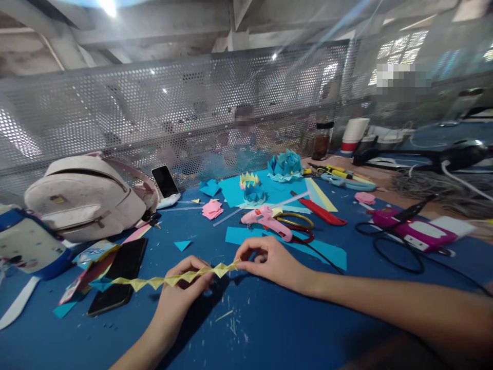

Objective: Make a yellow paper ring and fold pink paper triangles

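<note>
A long chain of folded yellow paper triangles stretches between my hands, with a blue folded piece at its left end. My left hand pinches it near the middle between thumb and fingers. At the chain's right tip, the thumb and finger of my right hand are closed on it. Just beyond my right hand lies a pink glue gun on the table, beside gold-handled scissors and a strip of blue paper. A small blue paper triangle lies beyond my left hand.
Farther back stand a blue paper flower and a yellow-and-blue paper ring. A red-handled cutter lies to the right, before a magenta device with black cable. Left are a backpack and phone. A perforated metal screen closes the back.
</note>
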The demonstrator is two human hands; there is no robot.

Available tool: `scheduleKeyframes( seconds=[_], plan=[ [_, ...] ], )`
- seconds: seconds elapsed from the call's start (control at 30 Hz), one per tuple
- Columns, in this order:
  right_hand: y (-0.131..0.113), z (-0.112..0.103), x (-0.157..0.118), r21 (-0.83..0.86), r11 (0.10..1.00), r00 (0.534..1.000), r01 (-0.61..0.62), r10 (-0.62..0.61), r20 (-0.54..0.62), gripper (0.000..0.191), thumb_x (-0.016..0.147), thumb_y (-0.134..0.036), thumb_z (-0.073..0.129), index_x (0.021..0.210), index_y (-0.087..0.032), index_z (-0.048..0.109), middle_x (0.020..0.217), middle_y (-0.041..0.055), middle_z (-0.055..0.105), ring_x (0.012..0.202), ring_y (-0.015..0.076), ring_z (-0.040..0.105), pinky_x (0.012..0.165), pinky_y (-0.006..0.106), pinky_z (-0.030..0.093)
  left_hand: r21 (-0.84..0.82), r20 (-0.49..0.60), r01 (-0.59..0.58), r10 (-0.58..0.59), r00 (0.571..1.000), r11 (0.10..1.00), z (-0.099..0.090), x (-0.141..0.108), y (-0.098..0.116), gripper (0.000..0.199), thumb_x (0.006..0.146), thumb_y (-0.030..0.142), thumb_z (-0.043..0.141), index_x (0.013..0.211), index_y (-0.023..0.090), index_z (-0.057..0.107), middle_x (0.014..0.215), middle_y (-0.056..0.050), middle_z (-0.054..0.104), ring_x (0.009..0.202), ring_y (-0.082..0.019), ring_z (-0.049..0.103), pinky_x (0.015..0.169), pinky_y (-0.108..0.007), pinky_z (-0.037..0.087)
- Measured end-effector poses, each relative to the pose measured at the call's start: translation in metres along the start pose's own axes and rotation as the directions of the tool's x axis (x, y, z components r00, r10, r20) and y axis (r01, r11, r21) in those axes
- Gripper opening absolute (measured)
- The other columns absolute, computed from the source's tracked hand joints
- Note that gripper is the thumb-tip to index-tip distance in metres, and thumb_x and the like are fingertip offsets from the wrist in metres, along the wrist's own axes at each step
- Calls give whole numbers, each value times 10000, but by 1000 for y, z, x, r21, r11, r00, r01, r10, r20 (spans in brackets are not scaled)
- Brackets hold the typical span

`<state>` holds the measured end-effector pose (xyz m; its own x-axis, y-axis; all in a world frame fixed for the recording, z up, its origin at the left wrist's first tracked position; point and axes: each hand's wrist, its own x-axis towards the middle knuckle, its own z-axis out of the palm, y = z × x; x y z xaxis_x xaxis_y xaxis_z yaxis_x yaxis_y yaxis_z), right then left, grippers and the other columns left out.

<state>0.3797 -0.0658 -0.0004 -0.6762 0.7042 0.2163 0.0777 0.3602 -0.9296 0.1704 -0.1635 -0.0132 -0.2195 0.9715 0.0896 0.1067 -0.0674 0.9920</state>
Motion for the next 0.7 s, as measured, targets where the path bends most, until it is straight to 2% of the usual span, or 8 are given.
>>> scheduleKeyframes(
  seconds=[0.23, 0.7],
  plan=[
    [-1, 4, 0, 19, 999, 999, -46, 46, -5, 304, 740, -435, 817, 747, -160, 688, 757, 31, 701, 645, 121, 610, 513, 206, 403, 16, -20, 60, -59, 998, 998, -1, -1, -1, 310, 722, 459, 788, 679, 193, 636, 602, 20, 629, 592, -132, 545, 603, -215, 411],
    [-3, 7, 0, 43, 994, 993, -104, 101, 58, 355, 693, -451, 835, 713, -160, 634, 743, 16, 674, 679, 131, 603, 587, 223, 447, 3, -13, 105, -105, 994, 994, 2, 0, 2, 350, 683, 472, 794, 675, 190, 587, 569, 23, 602, 575, -139, 546, 610, -240, 421]
  ],
)
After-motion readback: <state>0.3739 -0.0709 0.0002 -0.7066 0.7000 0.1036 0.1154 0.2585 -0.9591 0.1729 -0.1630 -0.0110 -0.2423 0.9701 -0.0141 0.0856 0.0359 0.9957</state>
